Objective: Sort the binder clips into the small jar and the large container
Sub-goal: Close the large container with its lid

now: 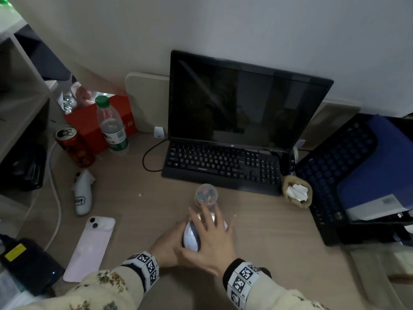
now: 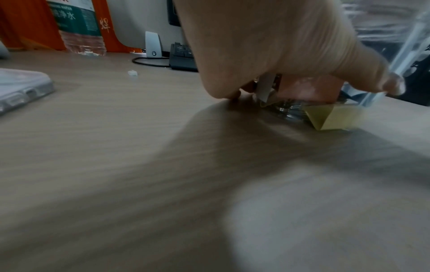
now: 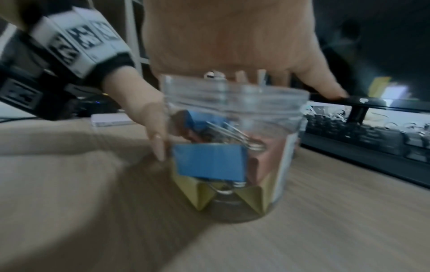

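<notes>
A large clear container (image 1: 191,238) stands on the desk near the front, with big blue binder clips (image 3: 209,162), gold ones (image 2: 332,117) and pink ones inside; its threaded rim shows no lid. My left hand (image 1: 167,245) grips the container's (image 3: 232,147) left side, thumb against the wall. Spread flat just above its mouth is my right hand (image 1: 210,233), fingers straight, holding nothing that I can see. Just behind stands the small jar (image 1: 206,194), filled with small coloured clips.
A black keyboard (image 1: 221,166) and monitor (image 1: 241,101) stand behind the jars. A pink phone (image 1: 89,247), white controller (image 1: 82,195), red can (image 1: 74,148) and water bottle (image 1: 112,126) lie left. A small bag of paper (image 1: 297,193) and a blue-black crate (image 1: 357,175) sit right.
</notes>
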